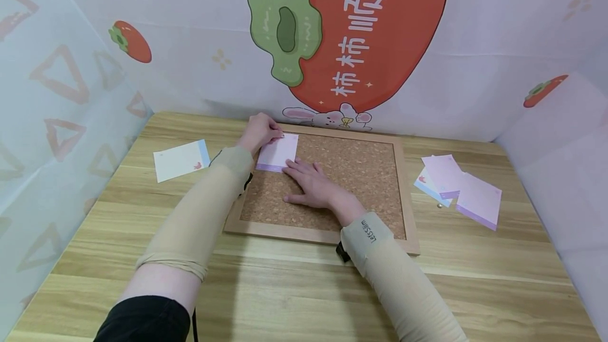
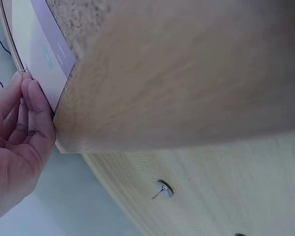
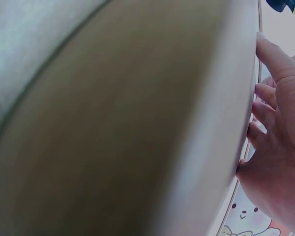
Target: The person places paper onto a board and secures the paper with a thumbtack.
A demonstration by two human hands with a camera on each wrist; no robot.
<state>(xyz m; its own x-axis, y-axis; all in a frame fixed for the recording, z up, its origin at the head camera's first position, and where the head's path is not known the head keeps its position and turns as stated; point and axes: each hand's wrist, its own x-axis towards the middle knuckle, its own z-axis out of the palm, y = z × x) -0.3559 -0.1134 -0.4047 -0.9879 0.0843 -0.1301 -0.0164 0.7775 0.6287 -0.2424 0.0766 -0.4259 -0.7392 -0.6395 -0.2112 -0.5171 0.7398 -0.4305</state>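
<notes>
A pale purple note card [image 1: 279, 151] lies on the upper left of the wood-framed cork board [image 1: 351, 183]. At the card's top edge my left hand [image 1: 260, 132] pinches a small metal pin between thumb and fingertips; the left wrist view shows only a glint of this thumbtack [image 2: 23, 71]. My right hand [image 1: 313, 184] rests with spread, nearly straight fingers on the cork, its fingertips touching the card's lower right corner. In the right wrist view the right hand [image 3: 280, 123] presses along the board's surface.
On the table left of the board lies a white card with a blue strip [image 1: 181, 161]. Several purple and blue-edged cards [image 1: 480, 199] overlap at the right, with a thumbtack [image 1: 439, 206] beside them. Another thumbtack [image 2: 163, 188] lies on the table near the board's left side.
</notes>
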